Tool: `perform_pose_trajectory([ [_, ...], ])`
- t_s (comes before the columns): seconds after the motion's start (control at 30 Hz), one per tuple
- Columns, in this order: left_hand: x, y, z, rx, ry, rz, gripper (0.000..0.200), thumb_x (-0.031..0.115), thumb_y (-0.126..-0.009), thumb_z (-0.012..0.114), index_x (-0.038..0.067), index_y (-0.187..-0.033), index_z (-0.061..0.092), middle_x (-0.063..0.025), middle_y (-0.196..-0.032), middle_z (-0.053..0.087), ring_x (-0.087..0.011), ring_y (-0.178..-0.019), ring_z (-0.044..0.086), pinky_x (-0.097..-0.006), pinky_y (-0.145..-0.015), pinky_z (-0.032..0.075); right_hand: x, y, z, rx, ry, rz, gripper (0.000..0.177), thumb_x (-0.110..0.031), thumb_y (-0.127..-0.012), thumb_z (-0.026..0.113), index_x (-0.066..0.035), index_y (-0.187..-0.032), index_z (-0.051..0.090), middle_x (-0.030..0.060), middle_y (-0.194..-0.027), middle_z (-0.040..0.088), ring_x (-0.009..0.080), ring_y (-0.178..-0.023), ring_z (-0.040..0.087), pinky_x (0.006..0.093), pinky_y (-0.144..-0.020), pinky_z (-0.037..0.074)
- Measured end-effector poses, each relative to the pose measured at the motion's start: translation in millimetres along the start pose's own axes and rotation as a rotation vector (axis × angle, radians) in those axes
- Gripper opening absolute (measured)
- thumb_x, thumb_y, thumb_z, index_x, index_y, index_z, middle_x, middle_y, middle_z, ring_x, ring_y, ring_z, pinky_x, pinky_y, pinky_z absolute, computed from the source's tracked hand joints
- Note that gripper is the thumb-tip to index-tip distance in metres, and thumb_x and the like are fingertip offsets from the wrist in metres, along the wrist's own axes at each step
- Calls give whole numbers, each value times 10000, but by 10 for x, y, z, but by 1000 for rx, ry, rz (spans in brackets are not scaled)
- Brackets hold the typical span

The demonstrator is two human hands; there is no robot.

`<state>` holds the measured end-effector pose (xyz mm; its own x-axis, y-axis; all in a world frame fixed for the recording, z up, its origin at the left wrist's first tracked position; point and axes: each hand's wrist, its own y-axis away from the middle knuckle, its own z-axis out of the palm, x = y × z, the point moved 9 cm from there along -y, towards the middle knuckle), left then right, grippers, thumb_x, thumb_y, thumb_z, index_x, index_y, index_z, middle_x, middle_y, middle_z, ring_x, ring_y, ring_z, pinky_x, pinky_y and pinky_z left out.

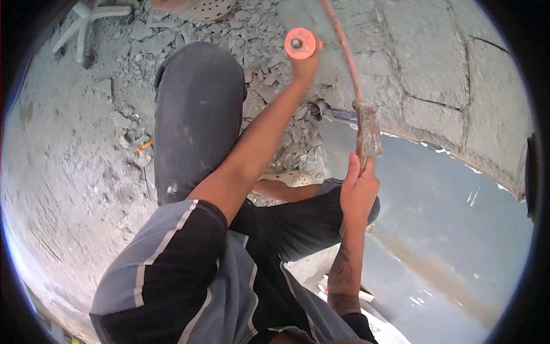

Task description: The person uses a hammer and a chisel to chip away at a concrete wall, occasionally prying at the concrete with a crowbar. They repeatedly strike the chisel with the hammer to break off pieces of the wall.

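Observation:
My left hand (306, 69) is closed around a tool with a round orange guard (301, 43) and a metal end at its centre, raised over grey rubble. The guard hides part of the fingers. Lower right, my right hand (360, 189) grips the lower end of a worn brown hammer-like tool (367, 129) with a forked part. A blue and silver bar (341, 115) lies against or behind that tool; whether they are joined I cannot tell. From the tool's top a reddish rod or hose (344, 49) runs upward.
Broken grey rubble (252, 34) spreads around my bent knees (200, 109). Cracked grey masonry (435, 69) borders a smooth blue-grey surface (452, 212) at right. A pale star-shaped base (86, 23) stands upper left. An orange item (144, 146) lies at left.

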<state>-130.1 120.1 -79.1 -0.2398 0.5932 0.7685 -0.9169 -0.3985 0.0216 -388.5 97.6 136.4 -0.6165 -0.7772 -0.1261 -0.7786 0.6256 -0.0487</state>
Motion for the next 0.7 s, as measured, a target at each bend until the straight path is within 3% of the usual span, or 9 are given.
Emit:
perform_pose_trajectory([
  [0.1,95,174,-67,-40,-7,-35,73,55,-840,649,46,-800,588,2,-741,615,-114,-691,599,-284,-621,479,-11,-50,27,-18,-82,31,351,-308,-959,543,38,-1018,556,229,-643,570,413,-596,576,413,-575,460],
  [0.17,112,141,9,-76,-81,-172,82,75,-838,660,51,-803,590,1,-752,620,-111,-691,598,-283,-618,478,-107,-76,69,-25,-118,-13,350,-304,-958,546,42,-1012,548,222,-631,556,402,-586,571,405,-563,455],
  [0.3,62,85,20,-48,-35,-85,83,89,-837,664,59,-804,593,-4,-766,629,-112,-684,599,-288,-615,480,-341,-74,171,-3,-101,-104,320,-282,-952,558,30,-1018,540,221,-674,580,405,-606,584,405,-568,459],
  [0.4,-71,132,-123,38,-24,-138,69,82,-841,655,58,-809,599,-6,-765,630,-112,-695,603,-291,-620,480,-613,-144,212,-21,-120,-188,299,-265,-909,616,-7,-1040,544,237,-812,639,433,-743,632,476,-626,486],
  [0.43,12,137,-68,-182,-518,-106,71,81,-842,654,58,-808,597,-5,-766,625,-115,-701,599,-291,-627,477,-760,-170,175,13,-63,-260,309,-278,-896,633,-18,-1040,547,219,-816,644,419,-727,637,466,-607,492],
  [0.5,-22,174,25,-404,-1009,-65,73,80,-844,653,57,-807,595,-4,-767,620,-117,-706,594,-291,-634,474,-979,-191,109,45,-5,-335,320,-290,-883,650,-29,-1040,550,201,-820,649,405,-710,641,456,-588,497],
  [0.6,70,78,28,-186,-400,-22,89,51,-824,666,66,-792,585,-8,-786,613,-125,-719,586,-298,-643,472,-1335,-134,-20,78,-102,-544,358,-320,-857,680,-41,-1038,549,158,-777,638,363,-650,640,416,-525,493],
  [0.67,67,72,-7,-43,8,8,109,31,-811,675,72,-782,579,-11,-798,607,-131,-727,580,-303,-650,472,-1444,-135,-29,35,-71,-559,301,-94,-800,600,-39,-1091,548,181,-826,636,382,-715,639,427,-605,498],
  [0.7,41,112,21,-43,9,5,109,31,-811,675,72,-782,579,-11,-798,607,-131,-727,580,-303,-650,472,-1476,-153,-49,34,-69,-557,301,-94,-800,600,-39,-1091,548,181,-826,636,382,-715,639,427,-605,498],
])
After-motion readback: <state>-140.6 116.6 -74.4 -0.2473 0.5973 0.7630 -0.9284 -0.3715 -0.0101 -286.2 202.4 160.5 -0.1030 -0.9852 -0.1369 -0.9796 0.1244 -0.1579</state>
